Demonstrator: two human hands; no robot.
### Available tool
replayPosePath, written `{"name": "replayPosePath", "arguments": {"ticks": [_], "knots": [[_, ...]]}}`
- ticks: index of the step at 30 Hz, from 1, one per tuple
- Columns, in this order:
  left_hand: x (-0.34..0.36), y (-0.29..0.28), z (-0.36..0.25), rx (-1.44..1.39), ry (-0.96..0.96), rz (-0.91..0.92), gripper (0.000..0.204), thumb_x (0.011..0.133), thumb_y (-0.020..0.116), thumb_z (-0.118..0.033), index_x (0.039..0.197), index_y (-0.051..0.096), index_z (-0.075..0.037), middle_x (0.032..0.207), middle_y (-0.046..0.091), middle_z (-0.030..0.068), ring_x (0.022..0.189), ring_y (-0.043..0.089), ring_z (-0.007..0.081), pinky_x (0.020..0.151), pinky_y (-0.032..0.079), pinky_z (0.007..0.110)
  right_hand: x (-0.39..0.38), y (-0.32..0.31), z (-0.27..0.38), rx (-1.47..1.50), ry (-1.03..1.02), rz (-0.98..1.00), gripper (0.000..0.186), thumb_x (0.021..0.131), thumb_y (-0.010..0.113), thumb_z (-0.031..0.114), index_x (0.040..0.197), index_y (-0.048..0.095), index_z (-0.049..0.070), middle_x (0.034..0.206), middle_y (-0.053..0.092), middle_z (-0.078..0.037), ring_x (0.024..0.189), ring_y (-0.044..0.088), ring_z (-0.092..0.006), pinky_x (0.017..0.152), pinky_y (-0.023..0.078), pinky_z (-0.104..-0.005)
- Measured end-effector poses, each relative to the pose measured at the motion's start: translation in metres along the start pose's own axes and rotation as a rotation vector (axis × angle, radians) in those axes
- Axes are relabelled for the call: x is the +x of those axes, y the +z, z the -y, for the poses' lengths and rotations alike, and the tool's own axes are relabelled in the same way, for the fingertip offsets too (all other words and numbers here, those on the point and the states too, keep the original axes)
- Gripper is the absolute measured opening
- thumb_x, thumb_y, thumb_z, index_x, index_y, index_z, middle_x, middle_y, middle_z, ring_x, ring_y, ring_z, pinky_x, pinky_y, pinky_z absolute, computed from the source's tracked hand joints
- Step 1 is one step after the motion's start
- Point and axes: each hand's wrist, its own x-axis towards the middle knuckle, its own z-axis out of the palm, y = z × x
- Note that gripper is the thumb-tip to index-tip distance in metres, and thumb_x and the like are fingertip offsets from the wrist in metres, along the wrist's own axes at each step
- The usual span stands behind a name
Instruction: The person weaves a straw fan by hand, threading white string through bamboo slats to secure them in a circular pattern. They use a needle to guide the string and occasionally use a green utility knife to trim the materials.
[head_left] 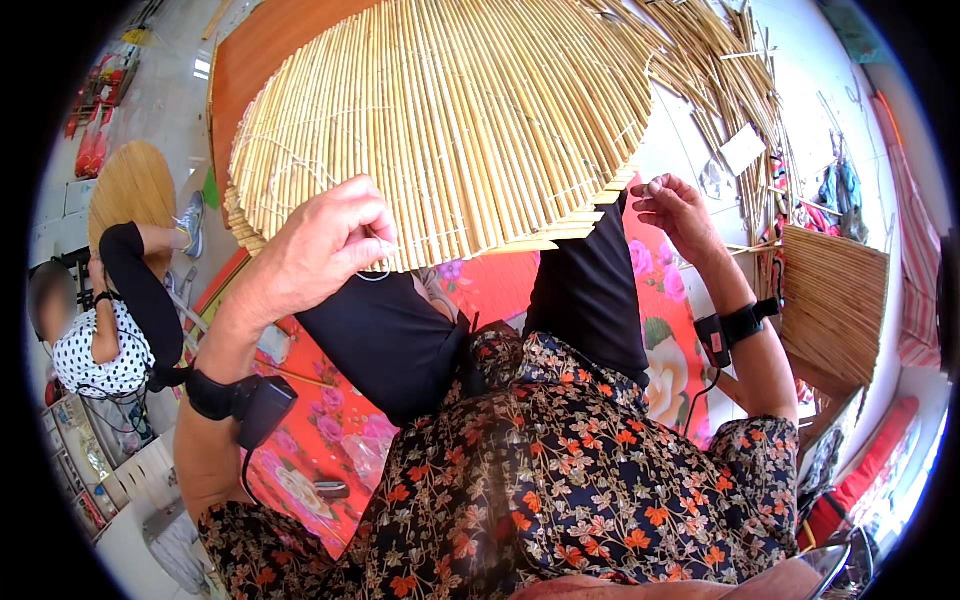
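A large rounded mat of thin yellow reed stalks (450,120), stitched with pale thread, lies across my lap and the board in front of me. My left hand (335,235) is closed in a pinch at the mat's near left edge, and a small loop of white thread (373,276) hangs under its fingertips. More thread curls over the stalks beside that hand. Off the mat's right edge, my right hand (680,212) is raised with thumb and fingers pressed together. Whatever it may hold is too small to make out.
Loose reed stalks (715,70) are heaped at the far right. A brown ribbed panel (835,300) stands right of my arm. Under my legs lies a red floral cloth (490,290). At the left sits another person (105,340) with a round wooden board (135,190).
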Motion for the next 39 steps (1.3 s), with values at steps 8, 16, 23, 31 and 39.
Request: {"name": "replayPosePath", "arguments": {"ticks": [8,16,23,31,39], "knots": [[0.002,-0.003,-0.01,-0.065,-0.175,-0.003,0.012,0.092,0.058,-0.011,0.092,0.056,0.001,0.073,0.053,0.0041,0.067,0.051,0.0126,0.063,0.044,0.029,-0.015,0.011,0.008,-0.102,-0.058,-0.027,0.012,0.1,0.058,0.018,0.097,0.058,0.007,0.1,0.072,-0.011,0.083,0.069,-0.0137,0.076,0.057,-0.0287],[-0.001,-0.006,-0.014,0.003,-0.074,0.077,0.014,0.081,0.066,0.001,0.093,0.059,0.002,0.077,0.055,0.0067,0.069,0.056,0.015,0.065,0.045,0.029,-0.037,0.028,0.007,-0.152,-0.25,-0.018,0.012,0.101,0.055,0.016,0.097,0.057,0.005,0.092,0.071,-0.011,0.075,0.069,-0.0139,0.07,0.056,-0.0273],[-0.004,-0.001,-0.009,0.177,0.056,-0.059,0.009,0.087,0.059,-0.003,0.089,0.052,0.002,0.079,0.052,0.0097,0.074,0.057,0.023,0.068,0.046,0.032,-0.098,0.092,0.044,-0.41,-0.286,0.235,0.004,0.097,0.057,0.002,0.093,0.056,0.001,0.084,0.067,-0.007,0.069,0.067,-0.0129,0.064,0.054,-0.026],[0.005,-0.004,-0.021,-0.085,-0.214,0.013,0.008,0.087,0.061,-0.004,0.091,0.056,0.0,0.071,0.056,0.0029,0.064,0.053,0.0107,0.059,0.044,0.028,-0.108,0.098,0.023,-0.642,-0.246,0.198,0.004,0.094,0.061,0.003,0.094,0.058,0.001,0.083,0.06,-0.006,0.066,0.066,-0.0134,0.059,0.051,-0.0261],[0.004,0.004,-0.013,-0.067,-0.327,-0.051,0.002,0.086,0.061,-0.003,0.085,0.06,-0.001,0.065,0.047,-0.0069,0.06,0.04,0.001,0.054,0.033,0.021,-0.099,0.082,0.014,-0.64,-0.044,-0.047,0.01,0.092,0.066,0.012,0.093,0.065,0.002,0.08,0.062,-0.003,0.061,0.061,-0.0107,0.056,0.049,-0.0262]]}}
